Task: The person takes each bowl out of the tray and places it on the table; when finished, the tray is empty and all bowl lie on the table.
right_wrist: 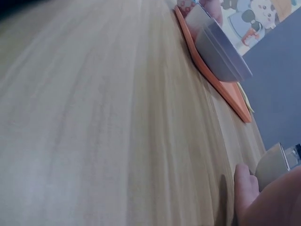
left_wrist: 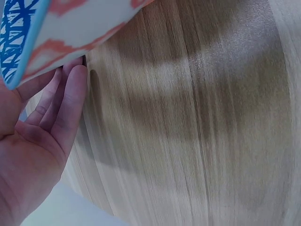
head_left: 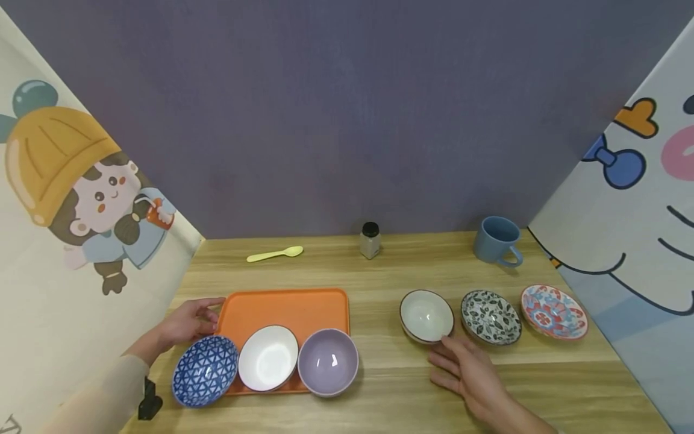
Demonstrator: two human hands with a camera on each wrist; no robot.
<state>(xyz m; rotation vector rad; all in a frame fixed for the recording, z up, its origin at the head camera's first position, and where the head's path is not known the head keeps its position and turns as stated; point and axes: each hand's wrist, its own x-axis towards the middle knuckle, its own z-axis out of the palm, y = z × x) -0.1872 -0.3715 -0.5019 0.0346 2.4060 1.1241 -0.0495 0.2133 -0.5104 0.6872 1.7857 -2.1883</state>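
My left hand [head_left: 190, 320] lies at the left edge of the orange tray [head_left: 287, 306], its fingers loosely extended. In the left wrist view, these fingers [left_wrist: 70, 101] reach beneath the flared side of the blue-patterned bowl [head_left: 206, 371]. That bowl overlaps the tray's left front corner. Beside it, a white bowl [head_left: 268, 358] and a purple bowl [head_left: 328, 362] stand in a row along the tray's front. My right hand [head_left: 474, 377] is at the near side of a pale brown-rimmed bowl [head_left: 427, 316], thumb at its rim and the other fingers spread below.
Right of the brown-rimmed bowl are a leaf-patterned dish [head_left: 490, 317] and a red-and-blue floral dish [head_left: 554, 311]. Farther back stand a blue mug [head_left: 496, 240] and a black-capped jar [head_left: 370, 241]. A yellow spoon [head_left: 275, 254] lies behind the tray. Walls [head_left: 347, 120] enclose the table's back and sides.
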